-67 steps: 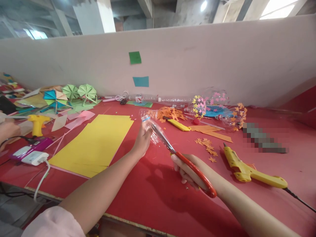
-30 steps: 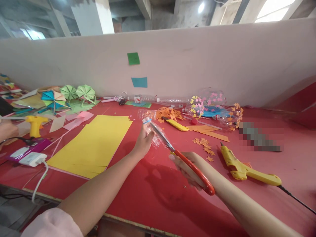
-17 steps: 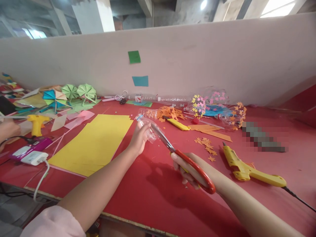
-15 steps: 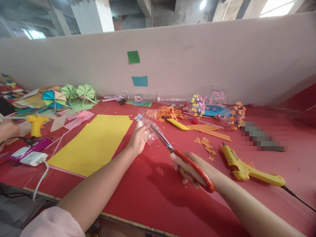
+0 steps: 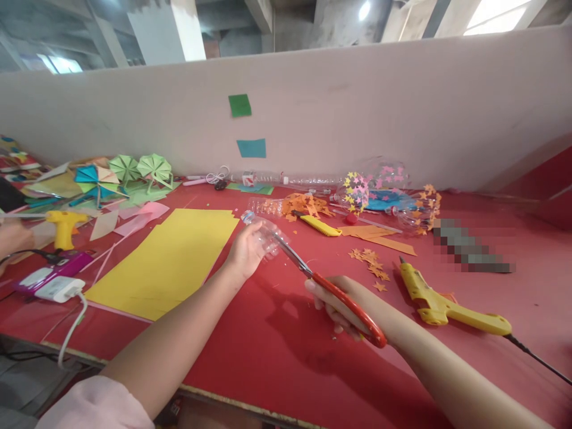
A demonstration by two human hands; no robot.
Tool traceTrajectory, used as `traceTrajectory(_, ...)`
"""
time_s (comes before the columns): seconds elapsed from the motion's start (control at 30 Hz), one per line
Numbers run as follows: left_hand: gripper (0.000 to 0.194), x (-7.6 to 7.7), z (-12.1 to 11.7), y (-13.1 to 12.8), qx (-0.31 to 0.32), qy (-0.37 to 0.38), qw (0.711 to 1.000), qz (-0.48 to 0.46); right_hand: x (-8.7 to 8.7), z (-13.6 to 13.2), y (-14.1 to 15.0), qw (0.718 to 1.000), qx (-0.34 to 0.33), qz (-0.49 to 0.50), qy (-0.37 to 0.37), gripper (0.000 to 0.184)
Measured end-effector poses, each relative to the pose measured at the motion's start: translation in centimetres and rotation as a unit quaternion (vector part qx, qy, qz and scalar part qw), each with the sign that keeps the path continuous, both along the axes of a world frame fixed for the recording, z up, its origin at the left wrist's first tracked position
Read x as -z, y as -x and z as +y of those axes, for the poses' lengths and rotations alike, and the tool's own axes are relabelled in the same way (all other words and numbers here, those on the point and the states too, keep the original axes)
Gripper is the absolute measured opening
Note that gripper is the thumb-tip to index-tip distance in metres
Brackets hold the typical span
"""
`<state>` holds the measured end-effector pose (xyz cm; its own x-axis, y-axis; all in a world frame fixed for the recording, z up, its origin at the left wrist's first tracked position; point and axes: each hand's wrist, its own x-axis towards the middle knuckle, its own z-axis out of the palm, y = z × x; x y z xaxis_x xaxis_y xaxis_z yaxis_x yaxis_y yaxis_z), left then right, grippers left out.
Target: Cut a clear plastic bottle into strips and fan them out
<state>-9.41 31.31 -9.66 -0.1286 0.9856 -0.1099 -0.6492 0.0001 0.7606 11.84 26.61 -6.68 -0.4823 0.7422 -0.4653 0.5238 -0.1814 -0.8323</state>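
Observation:
My left hand (image 5: 247,247) is closed around a clear plastic bottle top (image 5: 270,239), its neck pointing away to the upper left. In my right hand (image 5: 342,307) are scissors (image 5: 346,304) with red handles, my fingers wrapped through the loops. The blades reach up and left to the cut edge of the plastic; whether they are closed on it I cannot tell. Beyond the hands lie orange paper scraps (image 5: 308,204) and a yellow box cutter (image 5: 320,225). Small orange paper stars (image 5: 370,262) lie to the right of the scissors.
Yellow paper sheets (image 5: 170,262) lie at left. A yellow glue gun (image 5: 451,304) with a cord rests at right. Star-covered bottle pieces (image 5: 356,192) stand near the wall. At far left, another person's hand (image 5: 15,235) is beside a second glue gun (image 5: 65,228) and a purple power strip (image 5: 53,274).
The bottle top has turned slightly in my left hand, its neck now tipped further left. My right hand and the scissors have barely shifted.

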Motion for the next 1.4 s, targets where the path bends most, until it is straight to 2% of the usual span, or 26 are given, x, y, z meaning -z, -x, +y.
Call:
traceTrajectory(0.17,0.008,-0.5,0.2,0.7,-0.081,0.007,0.996,-0.040,-0.6,0.4,-0.3,0.988,-0.012,-0.110,-0.106,0.050)
traceTrajectory(0.27,0.006,-0.8,0.2,0.8,-0.102,0.007,0.993,-0.055,-1.1,0.7,-0.7,0.978,-0.032,-0.147,-0.145,0.050)
traceTrajectory(0.4,0.005,-0.9,0.1,0.7,-0.093,0.000,0.993,-0.071,-1.2,0.9,-1.0,0.983,-0.053,-0.130,-0.121,0.048)
traceTrajectory(0.63,0.006,-0.8,-0.1,0.5,-0.054,-0.030,0.996,-0.059,-0.9,0.6,-0.9,0.991,-0.044,-0.091,-0.085,0.053)
traceTrajectory(0.93,0.005,-0.5,0.5,0.6,-0.099,0.008,0.994,-0.048,-0.9,0.4,-0.7,0.986,-0.070,-0.105,-0.109,0.054)
traceTrajectory(1.13,0.011,-0.5,0.8,0.6,-0.132,0.020,0.990,-0.041,-1.2,0.3,-1.0,0.983,-0.093,-0.062,-0.144,0.054)
traceTrajectory(1.4,0.005,-0.3,0.3,-0.5,-0.111,-0.010,0.993,0.024,-0.9,-0.2,-1.0,0.992,-0.080,-0.026,-0.096,0.051)
